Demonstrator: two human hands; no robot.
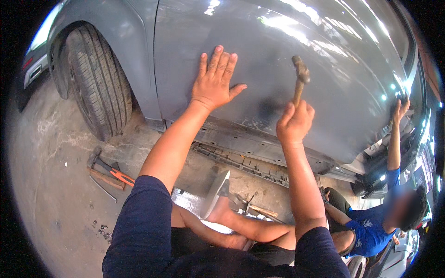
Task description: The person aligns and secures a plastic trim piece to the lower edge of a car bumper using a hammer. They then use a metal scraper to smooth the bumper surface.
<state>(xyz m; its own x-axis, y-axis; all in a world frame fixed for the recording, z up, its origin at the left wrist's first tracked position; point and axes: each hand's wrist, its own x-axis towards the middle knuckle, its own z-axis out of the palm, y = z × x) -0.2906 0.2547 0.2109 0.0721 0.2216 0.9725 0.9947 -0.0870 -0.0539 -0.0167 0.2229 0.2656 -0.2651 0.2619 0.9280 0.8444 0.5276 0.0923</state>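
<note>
- Your left hand, at 12 o'clock, lies flat on the grey car door panel, fingers spread, thumb out.
- Your right hand, at 2 o'clock, is wrapped around the handle of a hammer; its head points towards 1, and you can't tell whether it touches the panel.
- The panel stretches from 11 to 3.
- Tyre: 10 o'clock.
- Orange-handled tool on the floor: between 8 and 9.
- Co-worker in blue: 4 o'clock, one arm raised to the car.

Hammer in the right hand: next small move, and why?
Probably a light tap of the hammer on the grey car panel, clear of the left hand: the right hand holds the hammer up in front of it, and the left hand looks laid flat on the panel, farther left.
</note>
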